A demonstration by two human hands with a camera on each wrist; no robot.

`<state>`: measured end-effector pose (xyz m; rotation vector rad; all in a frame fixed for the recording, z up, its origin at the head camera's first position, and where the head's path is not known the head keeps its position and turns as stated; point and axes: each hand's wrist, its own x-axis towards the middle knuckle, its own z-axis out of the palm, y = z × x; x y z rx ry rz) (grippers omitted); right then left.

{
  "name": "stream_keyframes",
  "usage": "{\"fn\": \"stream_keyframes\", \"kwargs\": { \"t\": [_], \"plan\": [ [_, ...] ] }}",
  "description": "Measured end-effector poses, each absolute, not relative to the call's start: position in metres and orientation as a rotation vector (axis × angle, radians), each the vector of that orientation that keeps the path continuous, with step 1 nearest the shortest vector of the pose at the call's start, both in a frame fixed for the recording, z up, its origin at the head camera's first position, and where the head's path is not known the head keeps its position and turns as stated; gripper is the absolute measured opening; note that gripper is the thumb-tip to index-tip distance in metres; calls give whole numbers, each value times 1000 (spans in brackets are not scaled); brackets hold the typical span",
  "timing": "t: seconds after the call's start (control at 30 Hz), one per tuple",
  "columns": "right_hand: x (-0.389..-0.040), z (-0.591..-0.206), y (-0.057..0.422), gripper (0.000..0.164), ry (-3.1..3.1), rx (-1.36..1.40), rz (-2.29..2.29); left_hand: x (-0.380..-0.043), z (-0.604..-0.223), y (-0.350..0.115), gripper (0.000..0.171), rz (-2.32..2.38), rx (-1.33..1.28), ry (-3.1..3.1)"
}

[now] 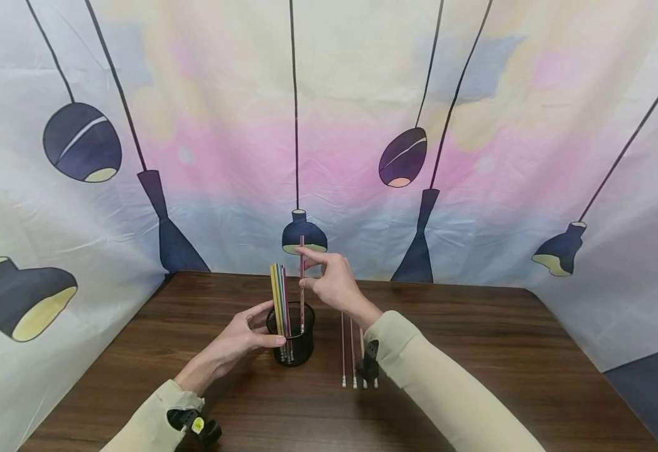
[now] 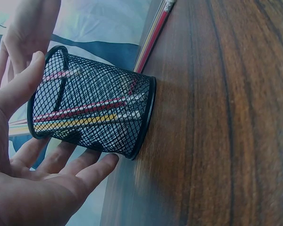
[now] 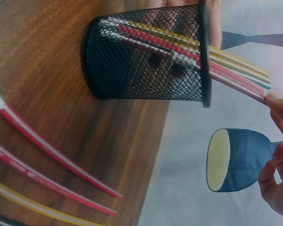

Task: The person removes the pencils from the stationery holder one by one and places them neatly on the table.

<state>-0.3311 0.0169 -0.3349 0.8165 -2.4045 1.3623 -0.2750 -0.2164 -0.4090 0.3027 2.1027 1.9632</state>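
A black wire-mesh pencil cup (image 1: 301, 351) stands upright on the table. My left hand (image 1: 237, 338) holds it from the left, with the thumb near the rim at the front and the fingers round the far side. Several pencils (image 1: 276, 295), yellow, green-blue and red, lean inside against the left of the rim. Above the cup, my right hand (image 1: 336, 282) pinches a red pencil (image 1: 302, 301) near its upper end. That pencil's eraser end is inside the mesh wall, as the right wrist view also shows, and appears clear of the cup's bottom.
On the dark wood-grain table (image 1: 453, 339), several pencils (image 1: 343, 358) lie side by side right of the cup, partly under the right forearm. Red and yellow ones show in the right wrist view. A cloth backdrop (image 1: 238, 220) printed with lamps hangs behind the table.
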Motion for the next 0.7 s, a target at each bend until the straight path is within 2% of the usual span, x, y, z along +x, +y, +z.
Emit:
{"fn": "stream_keyframes", "kwargs": {
  "t": [0.7],
  "plan": [
    [-322, -302, 34, 65, -2261, 818, 1463, -273, -409, -216, 92, 1948, 298, 2147]
  ]
}}
